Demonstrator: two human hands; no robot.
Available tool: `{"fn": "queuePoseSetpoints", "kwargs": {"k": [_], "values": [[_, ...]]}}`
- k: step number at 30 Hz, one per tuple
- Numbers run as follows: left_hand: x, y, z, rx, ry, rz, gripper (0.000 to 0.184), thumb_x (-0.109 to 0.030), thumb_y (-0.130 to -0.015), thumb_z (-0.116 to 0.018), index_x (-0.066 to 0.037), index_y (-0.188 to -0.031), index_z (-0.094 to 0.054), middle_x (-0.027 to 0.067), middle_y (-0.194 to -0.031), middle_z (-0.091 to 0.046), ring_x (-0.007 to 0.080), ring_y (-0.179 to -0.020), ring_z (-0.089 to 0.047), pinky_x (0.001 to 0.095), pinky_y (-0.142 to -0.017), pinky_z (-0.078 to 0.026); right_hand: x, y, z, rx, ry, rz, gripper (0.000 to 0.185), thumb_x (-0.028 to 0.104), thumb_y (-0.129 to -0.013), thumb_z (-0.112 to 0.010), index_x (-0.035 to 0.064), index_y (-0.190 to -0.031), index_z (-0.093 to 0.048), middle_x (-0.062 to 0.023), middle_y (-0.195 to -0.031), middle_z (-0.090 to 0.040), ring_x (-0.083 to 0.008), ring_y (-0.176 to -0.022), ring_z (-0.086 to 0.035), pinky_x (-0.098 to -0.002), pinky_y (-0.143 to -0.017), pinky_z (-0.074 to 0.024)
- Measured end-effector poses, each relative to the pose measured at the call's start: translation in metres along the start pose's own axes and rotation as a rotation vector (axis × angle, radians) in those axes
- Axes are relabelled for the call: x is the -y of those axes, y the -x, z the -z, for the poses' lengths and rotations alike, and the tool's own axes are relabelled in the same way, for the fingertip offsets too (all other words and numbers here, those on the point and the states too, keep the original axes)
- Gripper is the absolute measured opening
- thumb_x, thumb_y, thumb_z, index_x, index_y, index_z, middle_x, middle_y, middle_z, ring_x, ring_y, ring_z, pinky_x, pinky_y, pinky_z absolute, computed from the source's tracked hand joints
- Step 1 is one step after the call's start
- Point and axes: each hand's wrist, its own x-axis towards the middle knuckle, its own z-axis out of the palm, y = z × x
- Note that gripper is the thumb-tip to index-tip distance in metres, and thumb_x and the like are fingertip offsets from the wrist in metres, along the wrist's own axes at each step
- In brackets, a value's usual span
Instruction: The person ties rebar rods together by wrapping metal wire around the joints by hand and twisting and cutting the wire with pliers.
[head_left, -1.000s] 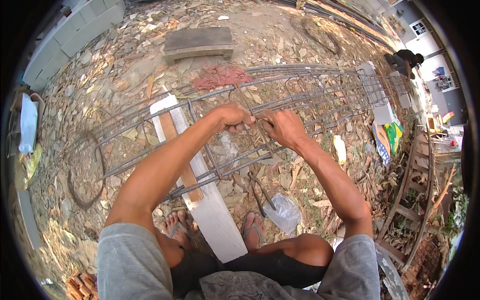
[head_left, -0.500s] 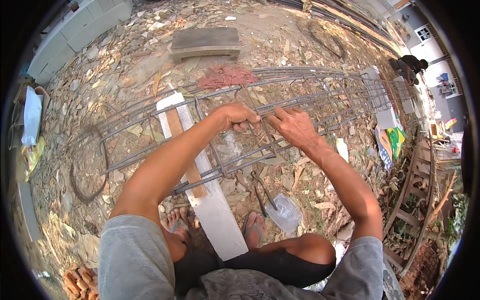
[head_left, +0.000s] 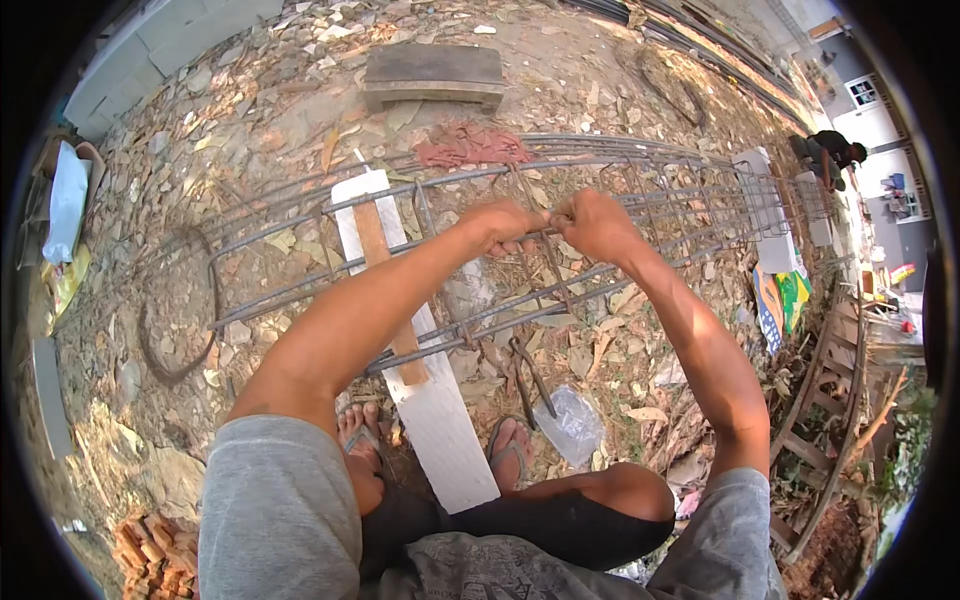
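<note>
A long rebar cage (head_left: 480, 325) of steel bars and square stirrups lies across in front of me, resting on a white board (head_left: 440, 440) with a wooden strip (head_left: 408, 365) on top. My left hand (head_left: 500, 226) is closed at a bar in the middle of the cage, thumb and fingers pressed together. Against it, my right hand (head_left: 597, 228) is closed too, its fingertips meeting the left ones beside a stirrup (head_left: 550, 265). Whatever the fingertips pinch is too small or hidden to make out. Dark pincers (head_left: 535, 378) lie on the ground by a clear plastic bag (head_left: 570, 428).
Beyond the cage are a red cloth (head_left: 470, 147) and a low concrete bench (head_left: 435, 78). A wooden ladder (head_left: 822, 400) lies at right. Another person (head_left: 828, 158) bends near the cage's far end. Pale blocks (head_left: 150, 50) stand upper left; broken bricks (head_left: 155, 555) lie lower left.
Both hands have come together until their fingertips meet, the left moving slightly right and the right slightly up. The view has shifted a little.
</note>
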Motion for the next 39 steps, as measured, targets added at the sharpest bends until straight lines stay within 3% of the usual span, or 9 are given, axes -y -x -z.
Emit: {"fn": "queuePoseSetpoints", "kwargs": {"k": [3,6,10,15,20,23,27,33,39], "values": [[-0.011,0.009,-0.007,-0.109,-0.190,0.048,0.055,-0.066,-0.094,-0.066,-0.013,-0.091,-0.078,0.0020,-0.084,-0.072,0.0116,-0.062,-0.052,0.0311,-0.052,-0.040,0.016,0.026,0.006,-0.229,0.221,0.066,0.020,0.021,-0.088,-0.073,0.0014,-0.084,-0.077,-0.0276,-0.085,-0.071,-0.0450,-0.083,-0.072,-0.0516,-0.073,-0.0559],[-0.003,0.006,-0.005,-0.081,-0.055,-0.054,0.044,-0.052,-0.091,-0.071,-0.009,-0.085,-0.076,0.0020,-0.074,-0.064,0.0162,-0.059,-0.055,0.0337,-0.053,-0.043,0.034,0.045,-0.007,-0.290,0.106,0.155,0.017,0.016,-0.090,-0.068,0.0030,-0.084,-0.077,-0.0253,-0.076,-0.068,-0.0454,-0.071,-0.068,-0.0515,-0.065,-0.0527],[0.008,-0.023,-0.010,-0.082,-0.031,-0.096,0.041,-0.044,-0.087,-0.075,-0.004,-0.091,-0.082,0.0085,-0.084,-0.076,0.0209,-0.067,-0.066,0.0352,-0.058,-0.054,0.021,0.060,-0.065,-0.245,0.173,0.205,0.014,0.012,-0.094,-0.063,0.0041,-0.091,-0.074,-0.0268,-0.080,-0.069,-0.0476,-0.075,-0.069,-0.0550,-0.064,-0.0527],[0.014,-0.025,-0.010,-0.077,-0.055,-0.150,0.043,-0.046,-0.090,-0.077,-0.003,-0.088,-0.081,0.0097,-0.080,-0.075,0.0220,-0.063,-0.065,0.0375,-0.055,-0.053,0.033,0.077,-0.071,-0.146,0.413,0.125,0.019,0.012,-0.098,-0.057,0.0043,-0.101,-0.074,-0.0241,-0.082,-0.073,-0.0443,-0.073,-0.072,-0.0558,-0.066,-0.0573],[0.009,-0.013,-0.008,-0.124,-0.197,-0.186,0.049,-0.050,-0.092,-0.074,-0.003,-0.082,-0.079,0.0100,-0.069,-0.070,0.0215,-0.058,-0.064,0.0398,-0.056,-0.051,0.040,0.078,-0.070,-0.127,0.452,0.110,0.018,0.011,-0.096,-0.060,0.0040,-0.095,-0.076,-0.0212,-0.079,-0.073,-0.0416,-0.075,-0.075,-0.0508,-0.066,-0.0602],[0.026,-0.035,-0.008,-0.133,-0.291,-0.306,0.051,-0.052,-0.098,-0.066,-0.005,-0.083,-0.078,0.0061,-0.066,-0.069,0.0188,-0.054,-0.063,0.0391,-0.054,-0.049,0.042,0.057,-0.078,0.008,0.350,0.051,0.013,0.006,-0.088,-0.066,0.0031,-0.094,-0.077,-0.0214,-0.093,-0.077,-0.0360,-0.088,-0.078,-0.0452,-0.073,-0.0631],[0.018,-0.021,-0.004,-0.160,-0.293,-0.263,0.047,-0.045,-0.100,-0.068,-0.001,-0.086,-0.076,0.0059,-0.067,-0.067,0.0143,-0.050,-0.055,0.0332,-0.048,-0.042,0.057,0.023,-0.077,0.461,0.178,0.017,0.029,0.007,-0.085,-0.062,-0.0061,-0.109,-0.074,-0.0272,-0.111,-0.075,-0.0409,-0.108,-0.073,-0.0494,-0.088,-0.0588],[0.006,-0.010,0.001,-0.042,-0.228,-0.079,0.048,-0.048,-0.102,-0.065,-0.002,-0.089,-0.075,0.0032,-0.060,-0.057,0.0131,-0.045,-0.044,0.0331,-0.043,-0.033,0.052,0.046,-0.101,0.011,-0.179,-0.129,0.026,0.009,-0.085,-0.063,-0.0045,-0.106,-0.069,-0.0269,-0.104,-0.074,-0.0423,-0.101,-0.073,-0.0506,-0.086,-0.0587],[-0.011,-0.003,0.006,0.089,-0.144,0.068,0.048,-0.044,-0.104,-0.062,0.002,-0.097,-0.075,0.0047,-0.065,-0.059,0.0117,-0.046,-0.040,0.0317,-0.043,-0.030,0.049,0.033,-0.120,0.024,-0.154,-0.109,0.028,0.010,-0.085,-0.064,-0.0055,-0.107,-0.069,-0.0271,-0.107,-0.074,-0.0428,-0.102,-0.073,-0.0525,-0.091,-0.0572]]}}
